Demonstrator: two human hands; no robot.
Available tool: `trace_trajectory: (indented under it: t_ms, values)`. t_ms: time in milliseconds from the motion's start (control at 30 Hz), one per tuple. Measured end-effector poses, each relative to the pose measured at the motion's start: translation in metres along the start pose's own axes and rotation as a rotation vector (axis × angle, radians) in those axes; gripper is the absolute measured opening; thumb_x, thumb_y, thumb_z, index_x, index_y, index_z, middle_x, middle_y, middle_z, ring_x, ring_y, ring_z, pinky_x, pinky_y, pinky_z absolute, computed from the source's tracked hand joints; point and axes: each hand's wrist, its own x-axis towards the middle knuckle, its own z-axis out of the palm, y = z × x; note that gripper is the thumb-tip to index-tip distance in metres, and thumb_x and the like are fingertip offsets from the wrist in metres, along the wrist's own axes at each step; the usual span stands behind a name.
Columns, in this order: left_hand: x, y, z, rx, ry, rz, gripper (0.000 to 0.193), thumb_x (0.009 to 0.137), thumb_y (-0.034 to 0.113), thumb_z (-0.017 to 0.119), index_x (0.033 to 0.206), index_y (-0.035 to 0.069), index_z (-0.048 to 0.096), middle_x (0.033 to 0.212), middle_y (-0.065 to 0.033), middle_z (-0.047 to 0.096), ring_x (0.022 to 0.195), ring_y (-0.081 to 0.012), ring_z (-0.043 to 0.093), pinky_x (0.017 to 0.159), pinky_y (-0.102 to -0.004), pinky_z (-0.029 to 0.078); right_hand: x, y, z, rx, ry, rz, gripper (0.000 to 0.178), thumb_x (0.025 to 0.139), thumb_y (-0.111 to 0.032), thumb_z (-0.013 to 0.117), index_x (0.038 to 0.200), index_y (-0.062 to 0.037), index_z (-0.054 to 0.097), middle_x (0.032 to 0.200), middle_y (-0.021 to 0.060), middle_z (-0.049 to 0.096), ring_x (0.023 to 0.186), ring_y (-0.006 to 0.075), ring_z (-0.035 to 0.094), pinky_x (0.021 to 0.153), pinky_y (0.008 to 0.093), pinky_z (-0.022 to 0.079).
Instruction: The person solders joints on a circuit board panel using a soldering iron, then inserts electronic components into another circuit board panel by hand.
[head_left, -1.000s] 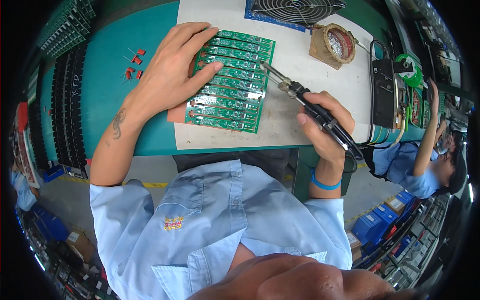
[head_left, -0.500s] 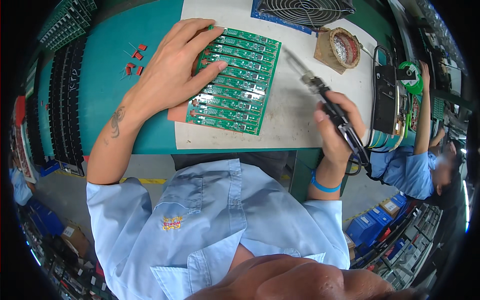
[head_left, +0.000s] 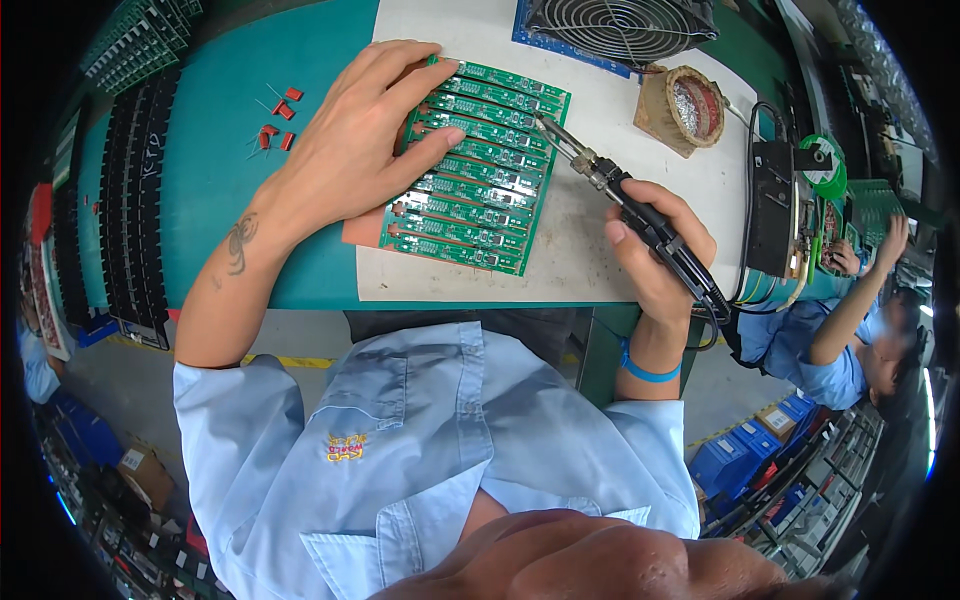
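A green circuit board panel (head_left: 480,185), made of several long narrow boards side by side, lies in front of me on a white sheet. My left hand (head_left: 350,145) holds it by the left side, thumb on its face and fingers bent at the upper left edge. A soldering iron (head_left: 655,232) with a black handle and metal front end is gripped in my right hand (head_left: 665,255). Its tip is over the panel's upper right edge; whether it touches cannot be made out. An orange-brown piece (head_left: 362,229) shows beneath the panel's lower left corner.
Several red components with wire leads (head_left: 287,112) lie on the green mat left of my hand. A fan (head_left: 620,28) and a round tin in a brown holder (head_left: 682,110) stand behind. At right is a black device (head_left: 770,210) with a green reel (head_left: 822,168); beyond it works another person.
My right hand has brought the soldering iron left, its tip from beside the panel to over its edge. The panel and left hand appear slightly shifted in view. The other person's arm moved.
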Motion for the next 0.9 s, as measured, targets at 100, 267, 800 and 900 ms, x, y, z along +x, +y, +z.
trace_trajectory:
  t_ms: [100,267,800,900]
  values:
    - [0.0,0.0,0.0,0.006,0.0,-0.002,0.044,0.091,0.02,0.074,0.129,0.0,0.064,0.134,-0.016,0.06,0.119,-0.0308,0.058,0.103,-0.0402,0.049,0.001,-0.001,-0.002,-0.019,-0.018,0.002,0.04,0.072,0.003,0.077,0.112,0.0023,0.072,0.089,0.0115,0.075,0.073,0.018,0.066,0.069,0.0261,0.052]
    - [-0.001,0.0,0.001,0.004,0.006,-0.004,0.043,0.091,0.02,0.074,0.128,0.0,0.065,0.134,-0.0161,0.06,0.119,-0.0307,0.058,0.103,-0.0401,0.049,0.002,-0.004,-0.001,-0.021,-0.015,0.015,0.04,0.072,0.003,0.078,0.112,0.0023,0.073,0.089,0.0119,0.075,0.073,0.0178,0.066,0.069,0.0259,0.052]
    - [0.0,0.003,-0.001,-0.004,0.008,-0.009,0.042,0.09,0.018,0.075,0.126,-0.001,0.065,0.132,-0.0158,0.061,0.118,-0.0305,0.058,0.103,-0.0401,0.049,0.01,0.004,-0.004,-0.05,0.04,-0.033,0.04,0.073,0.004,0.078,0.113,0.0021,0.073,0.087,0.0114,0.075,0.073,0.0172,0.067,0.07,0.0251,0.052]
    - [0.0,0.003,-0.003,-0.02,-0.056,-0.042,0.045,0.092,0.017,0.073,0.133,0.0,0.062,0.139,-0.0156,0.058,0.126,-0.032,0.055,0.109,-0.0416,0.046,0.01,0.005,-0.003,-0.041,0.035,0.0,0.04,0.073,0.004,0.077,0.113,0.0021,0.073,0.087,0.0114,0.075,0.074,0.0171,0.067,0.07,0.0251,0.052]
